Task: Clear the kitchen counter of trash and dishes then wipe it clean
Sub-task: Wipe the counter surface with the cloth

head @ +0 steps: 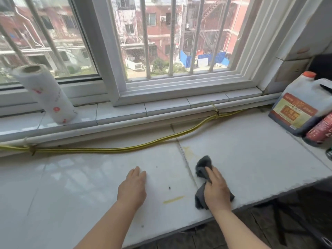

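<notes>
The white tiled counter point(89, 186) runs below the window. My right hand point(216, 189) presses a dark grey cloth point(202, 168) flat on the counter near its front edge, fingers laid over the cloth. My left hand point(133, 187) rests palm down on the bare tile to the left of it, fingers straight. Between the hands lie a yellow streak point(173, 199) and a few small dark specks point(169, 188). A faint yellow stain point(188, 151) marks the tile seam just beyond the cloth.
A paper towel roll point(46, 94) stands tilted on the windowsill at left. A yellow hose point(125, 148) runs along the counter's back. A large jug with an orange cap point(303, 106) and a red bottle point(321, 130) stand at the right.
</notes>
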A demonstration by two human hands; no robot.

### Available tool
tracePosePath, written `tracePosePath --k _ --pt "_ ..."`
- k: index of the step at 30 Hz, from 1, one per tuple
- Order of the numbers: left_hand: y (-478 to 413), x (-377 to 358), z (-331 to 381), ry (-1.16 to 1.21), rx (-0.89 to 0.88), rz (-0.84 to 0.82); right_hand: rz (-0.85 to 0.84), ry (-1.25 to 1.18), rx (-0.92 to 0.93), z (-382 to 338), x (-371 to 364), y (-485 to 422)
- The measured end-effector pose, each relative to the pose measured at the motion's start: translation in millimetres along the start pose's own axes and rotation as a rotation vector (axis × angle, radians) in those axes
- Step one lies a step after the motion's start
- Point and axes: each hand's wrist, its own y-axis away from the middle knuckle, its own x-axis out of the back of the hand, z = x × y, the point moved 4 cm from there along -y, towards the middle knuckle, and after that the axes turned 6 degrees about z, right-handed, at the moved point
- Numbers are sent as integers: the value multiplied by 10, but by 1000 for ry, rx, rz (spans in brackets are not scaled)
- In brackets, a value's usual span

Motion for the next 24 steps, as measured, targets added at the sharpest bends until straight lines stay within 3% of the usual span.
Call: tracePosePath --k 2,4,9,12,14,18,21,24 --pt "-11 13 -53 9 -14 -10 99 162 -92 153 119 -54" --pt "-51 27 -45 9 -9 -22 94 276 -48 100 44 10" --pt "-101 -3 -12 -3 15 -50 -159 173 235 -414 -340 337" --pt "-96 -7 -4 9 21 -55 -189 -78 121 -302 -226 182" --pt "-104 -6 -2 19 33 -56 -73 -111 -12 -39 -30 -55" --pt "-125 31 46 38 109 -50 124 91 -206 416 339 -592" --pt "-126 34 90 49 174 -64 101 232 -203 452 344 -902" --pt "-131 27 120 77 238 -70 13 344 -78 278 184 -1221"
